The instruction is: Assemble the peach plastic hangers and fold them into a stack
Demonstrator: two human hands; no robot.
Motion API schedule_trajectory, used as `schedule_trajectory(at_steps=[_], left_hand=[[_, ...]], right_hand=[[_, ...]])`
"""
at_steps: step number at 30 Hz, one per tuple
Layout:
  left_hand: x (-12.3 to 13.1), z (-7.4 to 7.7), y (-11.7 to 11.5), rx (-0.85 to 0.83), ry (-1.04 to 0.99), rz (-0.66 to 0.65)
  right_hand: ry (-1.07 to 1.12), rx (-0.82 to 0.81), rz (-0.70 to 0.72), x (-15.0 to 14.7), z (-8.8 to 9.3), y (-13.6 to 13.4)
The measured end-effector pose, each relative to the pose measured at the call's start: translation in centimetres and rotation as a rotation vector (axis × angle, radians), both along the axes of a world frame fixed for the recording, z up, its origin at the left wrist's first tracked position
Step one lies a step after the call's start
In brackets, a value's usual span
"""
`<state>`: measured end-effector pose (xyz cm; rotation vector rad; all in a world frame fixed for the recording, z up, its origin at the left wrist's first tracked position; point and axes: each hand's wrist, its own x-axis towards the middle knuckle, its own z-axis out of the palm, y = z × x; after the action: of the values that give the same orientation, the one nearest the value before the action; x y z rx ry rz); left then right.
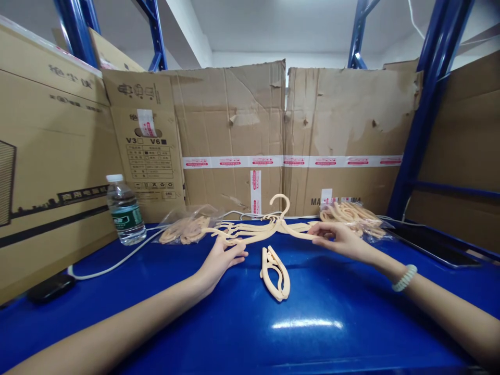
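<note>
A cream plastic clothes hanger (pixel 258 236) is unfolded wide, its hook (pixel 280 197) pointing up. My left hand (pixel 222 259) pinches its left arm near the end, thumb and fingers closed. At the other end, my right hand (pixel 339 240) grips the right arm between thumb and fingers. Behind it lie several more opened hangers (pixel 250 228) of the same colour, partly hidden by the held one. Between my hands and nearer to me, a folded hanger (pixel 275 274) rests on the blue tabletop (pixel 234 323).
Clear bags of folded hangers lie at the back left (pixel 189 226) and back right (pixel 351 216). A water bottle (pixel 125 211), a white cable (pixel 113 266) and a black object (pixel 51 287) are on the left. A dark flat device (pixel 435 245) lies right. Cardboard (pixel 234 125) walls the back.
</note>
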<state>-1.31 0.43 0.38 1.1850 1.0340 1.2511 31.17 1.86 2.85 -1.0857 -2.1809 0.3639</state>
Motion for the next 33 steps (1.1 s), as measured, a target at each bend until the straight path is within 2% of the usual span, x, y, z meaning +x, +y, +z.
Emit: schedule_trajectory(at_steps=[4,7,11,15,18,22,25,29,33], left_hand=[[-0.1,-0.6,0.4,0.147,0.17,-0.026],[-0.1,-0.7,0.3,0.25,0.282,-0.109],[0.0,-0.2,-0.1,0.254,0.372,-0.159],[-0.1,-0.1,-0.1,0.224,0.336,-0.081],[-0.1,-0.2,0.1,0.225,0.281,-0.029],[-0.1,-0.4,0.3,0.219,0.209,0.007],[-0.2,-0.6,0.6,0.23,0.178,0.014],[-0.4,-0.8,0.9,0.277,0.156,0.026],[-0.5,-0.9,1.1,0.27,0.118,0.014]], right_hand=[[-0.05,-0.017,0.038,-0.9,-0.7,-0.2],[-0.037,-0.042,0.067,-1.4,-1.2,-0.4],[-0.087,0.031,0.078,-1.8,-1.2,-0.6],[-0.284,0.301,0.043,-1.6,-0.9,-0.4],[-0.389,0.432,-0.063,-1.4,-0.8,-0.4],[-0.419,0.466,-0.238,-1.4,-1.0,-0.8],[-0.474,0.489,-0.316,-1.7,-1.2,-1.1],[-0.469,0.513,-0.342,-1.9,-1.4,-1.2],[-0.304,0.549,-0.289,-1.9,-1.4,-1.1]])
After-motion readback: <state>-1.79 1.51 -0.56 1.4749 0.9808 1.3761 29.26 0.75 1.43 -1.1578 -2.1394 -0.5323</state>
